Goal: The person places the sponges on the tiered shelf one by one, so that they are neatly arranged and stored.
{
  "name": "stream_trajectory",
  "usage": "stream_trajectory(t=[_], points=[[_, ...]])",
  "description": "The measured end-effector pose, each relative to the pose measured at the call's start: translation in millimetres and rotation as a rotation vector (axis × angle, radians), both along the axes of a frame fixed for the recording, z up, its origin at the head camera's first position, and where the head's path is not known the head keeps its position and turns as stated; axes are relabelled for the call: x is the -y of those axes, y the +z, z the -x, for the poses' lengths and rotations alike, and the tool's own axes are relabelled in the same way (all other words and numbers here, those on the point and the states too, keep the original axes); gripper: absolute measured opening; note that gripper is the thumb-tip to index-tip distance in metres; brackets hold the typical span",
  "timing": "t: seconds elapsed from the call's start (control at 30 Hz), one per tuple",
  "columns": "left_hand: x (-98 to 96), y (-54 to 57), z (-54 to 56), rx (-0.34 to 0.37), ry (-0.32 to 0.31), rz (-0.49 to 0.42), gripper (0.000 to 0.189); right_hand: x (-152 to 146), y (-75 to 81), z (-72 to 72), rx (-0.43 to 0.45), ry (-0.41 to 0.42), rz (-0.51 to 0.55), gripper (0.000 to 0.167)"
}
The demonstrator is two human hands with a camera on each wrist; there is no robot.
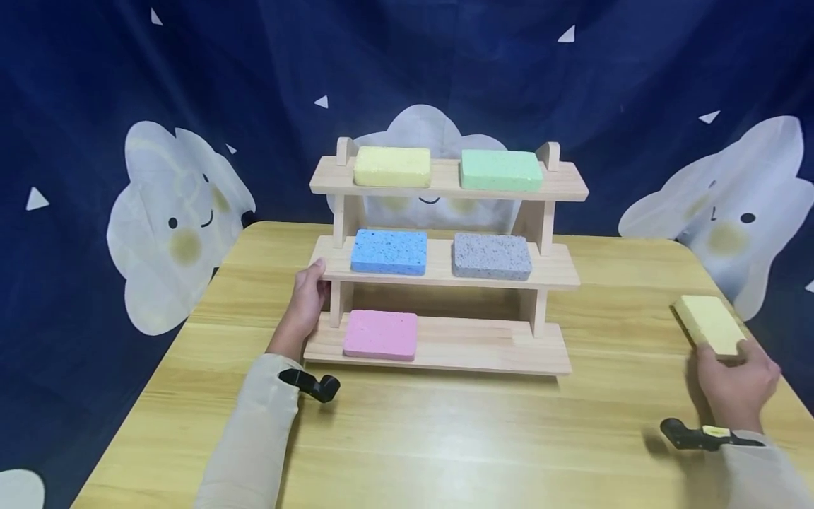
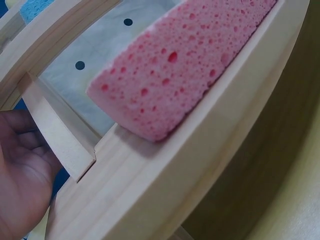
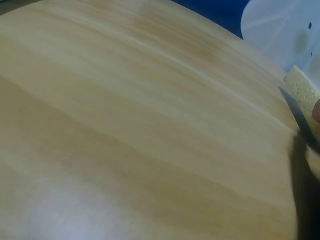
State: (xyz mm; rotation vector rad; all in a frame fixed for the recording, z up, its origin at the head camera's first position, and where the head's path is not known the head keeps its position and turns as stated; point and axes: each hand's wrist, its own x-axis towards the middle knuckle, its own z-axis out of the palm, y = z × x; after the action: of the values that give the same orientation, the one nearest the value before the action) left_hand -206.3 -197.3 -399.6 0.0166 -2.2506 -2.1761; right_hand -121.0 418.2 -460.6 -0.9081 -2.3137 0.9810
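Observation:
My left hand grips the left end of the middle tier of a three-tier wooden shelf. In the left wrist view, part of the left hand shows beside the shelf's side support. A pink sponge lies on the bottom tier, near that hand. Far to the right, my right hand pinches a pale yellow sponge between thumb and fingers. Only a fingertip and part of this sponge, with a dark strip along its lower side, show in the right wrist view.
On the top tier sit another yellow sponge and a green sponge. The middle tier bears a blue sponge and a grey sponge. Beneath is a wooden table; a dark blue cloud-patterned curtain hangs behind.

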Motion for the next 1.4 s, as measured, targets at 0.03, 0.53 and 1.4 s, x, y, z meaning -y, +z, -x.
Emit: stream_trajectory(t=[0.03, 0.53, 1.4], points=[[0.3, 0.3, 0.0, 0.001, 0.001, -0.001, 0.059, 1.4, 0.1, -0.3, -0.001, -0.002, 0.009, 0.061], [0.0, 0.9, 1.4, -0.007, -0.004, -0.001, 0.058, 37.6, 8.6, -20.2, 0.109, 0.077, 0.234, 0.068], [-0.9, 3.5, 1.1, 0.011, -0.003, -0.011, 0.058, 119.6, 36.4, -48.5, -0.478, 0.773, 0.538, 0.048]])
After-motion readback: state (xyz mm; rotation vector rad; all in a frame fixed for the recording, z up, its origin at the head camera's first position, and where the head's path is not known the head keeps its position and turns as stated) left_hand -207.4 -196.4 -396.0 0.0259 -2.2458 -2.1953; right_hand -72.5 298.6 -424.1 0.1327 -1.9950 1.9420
